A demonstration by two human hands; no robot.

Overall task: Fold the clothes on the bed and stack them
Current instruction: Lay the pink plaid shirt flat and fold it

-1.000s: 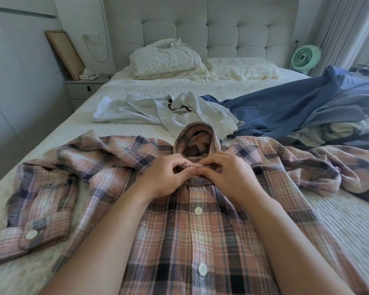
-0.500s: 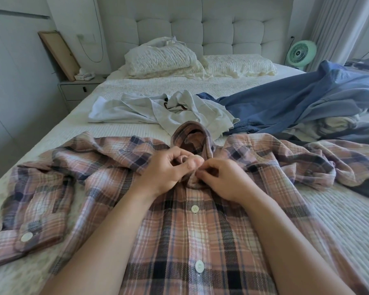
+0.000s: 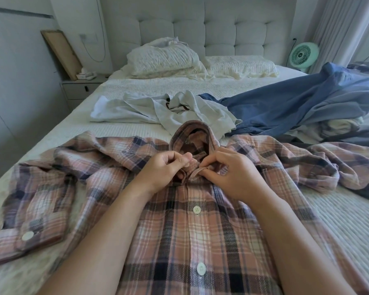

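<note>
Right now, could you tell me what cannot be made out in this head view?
- Top button of the plaid shirt: hidden by the fingers of the left hand and right hand.
- Shirt hem: cut off by the bottom edge.
- Right sleeve cuff: lost in bunched folds.
- White garment: crumpled, type unclear.
- Items on the nightstand: too small.

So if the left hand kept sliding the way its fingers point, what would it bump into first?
Most likely the right hand. The left hand points sideways across the plaid shirt's collar, and the other hand's fingertips sit just across the small gap there.
</note>
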